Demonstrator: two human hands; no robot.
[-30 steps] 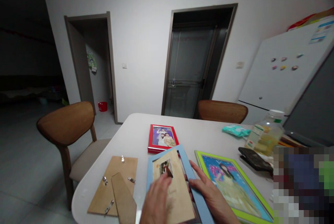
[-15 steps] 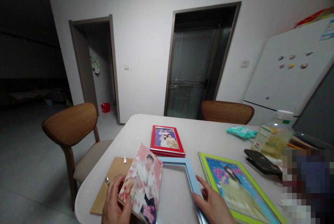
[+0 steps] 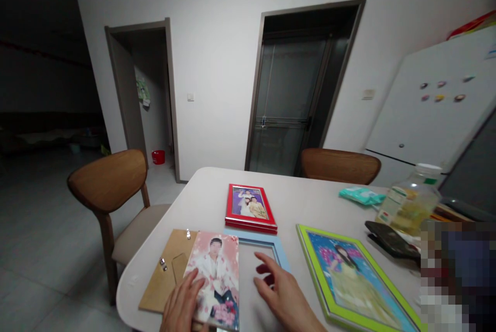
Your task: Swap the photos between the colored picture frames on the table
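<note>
A portrait photo [image 3: 217, 270] with a pink background lies over the left side of a light blue picture frame [image 3: 284, 261]. My left hand [image 3: 182, 298] rests on the photo's lower left edge, its fingers laid along the surface. Over the frame's opening hovers my right hand [image 3: 287, 290], fingers apart and holding nothing. Partly under the photo, at the left, is a brown backing board [image 3: 160, 283] with metal clips. Red picture frames [image 3: 251, 223] lie stacked behind the blue one. A green picture frame [image 3: 315, 270] with a portrait is to the right.
Toward the right of the white table [image 3: 310, 203] are a teal packet [image 3: 360, 196], a clear bottle of yellowish liquid [image 3: 411, 203] and a dark object [image 3: 389, 239]. Wooden chairs stand left [image 3: 112, 177] and behind [image 3: 341, 166] the table.
The photo has gone from tilted in my left hand to lying flat across the blue frame's left side. My right hand has let go of the frame and moved left over its opening.
</note>
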